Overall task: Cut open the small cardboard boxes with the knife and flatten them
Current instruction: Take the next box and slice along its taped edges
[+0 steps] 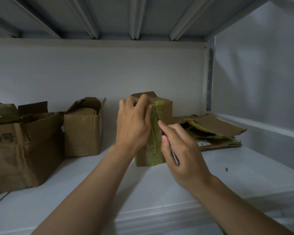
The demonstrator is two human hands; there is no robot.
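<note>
A small brown cardboard box [165,111] stands on end in the middle of the white shelf, with a strip of yellowish tape [155,141] running down its front. My left hand [133,122] grips the box's top left edge, fingers curled over it. My right hand [180,146] holds a slim metal knife [174,156] like a pen, with its tip against the tape about halfway up the box. The blade itself is hidden behind my fingers.
Two open brown boxes stand at the left, a large one [24,146] and a smaller one [83,129]. A pile of flattened cardboard [215,131] lies at the right against the back wall. The white shelf [227,175] has a front edge near me and another shelf overhead.
</note>
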